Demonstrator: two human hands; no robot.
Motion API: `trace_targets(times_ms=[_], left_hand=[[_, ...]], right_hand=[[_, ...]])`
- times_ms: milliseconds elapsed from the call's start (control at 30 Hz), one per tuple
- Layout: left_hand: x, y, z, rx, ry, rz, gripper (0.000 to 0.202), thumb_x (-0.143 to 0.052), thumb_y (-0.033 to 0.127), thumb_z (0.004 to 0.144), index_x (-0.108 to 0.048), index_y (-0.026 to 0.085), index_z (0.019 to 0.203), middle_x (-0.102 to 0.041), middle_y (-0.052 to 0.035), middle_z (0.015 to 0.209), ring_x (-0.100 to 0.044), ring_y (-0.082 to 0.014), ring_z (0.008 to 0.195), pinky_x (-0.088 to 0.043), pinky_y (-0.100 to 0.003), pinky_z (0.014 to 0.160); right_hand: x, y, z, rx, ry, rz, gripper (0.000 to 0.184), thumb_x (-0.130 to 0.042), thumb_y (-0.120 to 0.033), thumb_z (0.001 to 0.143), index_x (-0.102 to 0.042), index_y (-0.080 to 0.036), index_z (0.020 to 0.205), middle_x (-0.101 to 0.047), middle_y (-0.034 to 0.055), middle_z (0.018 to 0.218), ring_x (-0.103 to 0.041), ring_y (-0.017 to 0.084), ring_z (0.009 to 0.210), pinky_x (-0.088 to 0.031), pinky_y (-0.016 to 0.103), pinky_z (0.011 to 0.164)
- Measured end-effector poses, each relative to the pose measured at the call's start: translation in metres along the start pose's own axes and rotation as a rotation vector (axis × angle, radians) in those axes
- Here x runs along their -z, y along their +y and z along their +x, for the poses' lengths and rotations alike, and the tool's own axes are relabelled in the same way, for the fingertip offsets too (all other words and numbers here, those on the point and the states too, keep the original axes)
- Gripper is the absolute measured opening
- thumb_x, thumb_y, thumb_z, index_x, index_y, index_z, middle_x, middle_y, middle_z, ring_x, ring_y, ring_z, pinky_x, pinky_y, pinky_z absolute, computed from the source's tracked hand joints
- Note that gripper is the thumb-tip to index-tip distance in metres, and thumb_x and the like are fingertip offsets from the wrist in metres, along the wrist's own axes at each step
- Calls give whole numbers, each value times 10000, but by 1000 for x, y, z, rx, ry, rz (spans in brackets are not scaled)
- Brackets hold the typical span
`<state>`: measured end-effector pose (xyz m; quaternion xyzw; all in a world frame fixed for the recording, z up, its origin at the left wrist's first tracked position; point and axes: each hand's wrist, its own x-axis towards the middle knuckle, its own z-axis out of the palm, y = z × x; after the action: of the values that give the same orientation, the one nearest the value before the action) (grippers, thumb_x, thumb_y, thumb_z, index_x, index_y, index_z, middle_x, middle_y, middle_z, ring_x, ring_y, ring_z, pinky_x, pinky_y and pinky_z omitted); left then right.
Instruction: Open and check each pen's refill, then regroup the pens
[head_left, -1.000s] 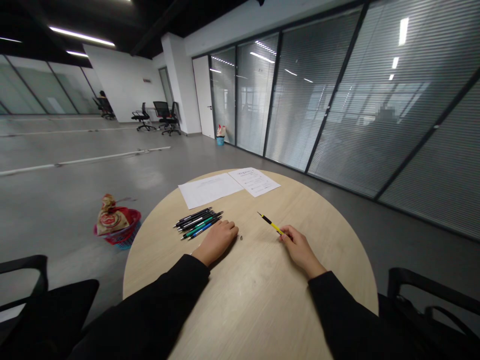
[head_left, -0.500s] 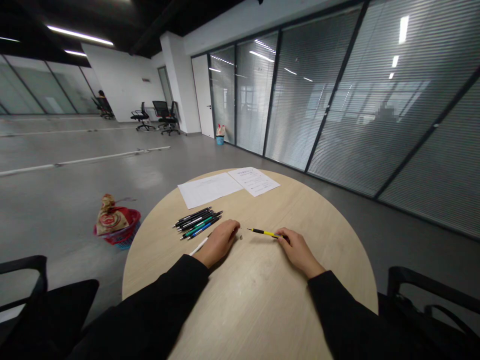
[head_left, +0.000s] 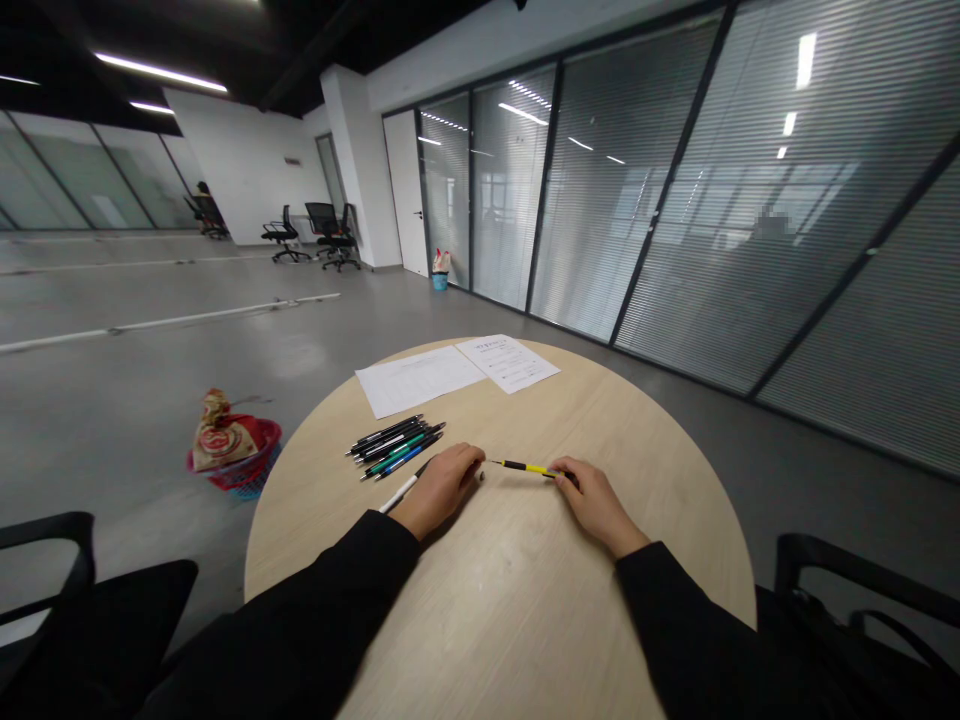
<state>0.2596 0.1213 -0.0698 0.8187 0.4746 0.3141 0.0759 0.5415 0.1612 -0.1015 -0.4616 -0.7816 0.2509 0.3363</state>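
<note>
Right hand (head_left: 600,507), fingers (head_left: 564,476) pinched on the end of a yellow-and-black pencil (head_left: 525,467), now swung level across the surface (head_left: 637,450), tip just short of the left hand (head_left: 441,490). A white pen (head_left: 403,491) now shows under that palm; left fingers (head_left: 466,462) curled, grip unclear.

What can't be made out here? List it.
Head view only:
- white pen: the left hand hides its far end.
- yellow-and-black pen: the right hand covers its near end.
- printed sheet: text too small to read.
- speck by the left hand's fingertips: too small to identify.
</note>
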Motion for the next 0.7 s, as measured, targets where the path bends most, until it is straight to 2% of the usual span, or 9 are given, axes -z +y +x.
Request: trace_targets(times_ms=[467,600,700], left_hand=[[0,12,2,-27,-47,-31,173,-451,206,977,-623,189,964,-681,-77,943,-619,-180,829,-481,-290,758],[-3,13,1,-10,-29,-55,157,-472,250,977,-603,199,1047,-693,-72,1001,-639,-190,885,-496,-300,804],[-4,13,0,22,17,-32,216,-512,268,953,-563,190,1148,-674,-90,1070,-633,-206,936,-501,-323,833]], right_hand=[[-5,-2,-1,62,12,-13,193,-533,-186,882,-706,-203,968,-719,72,1006,-627,230,965,-460,355,893],[-5,-2,-2,64,26,6,193,-534,-190,883,-699,-200,983,-715,75,1013,-625,230,973,-459,357,903],[-4,-2,-1,53,29,14,195,-527,-200,889,-697,-198,985,-714,74,1011,-626,229,962,-460,356,891]])
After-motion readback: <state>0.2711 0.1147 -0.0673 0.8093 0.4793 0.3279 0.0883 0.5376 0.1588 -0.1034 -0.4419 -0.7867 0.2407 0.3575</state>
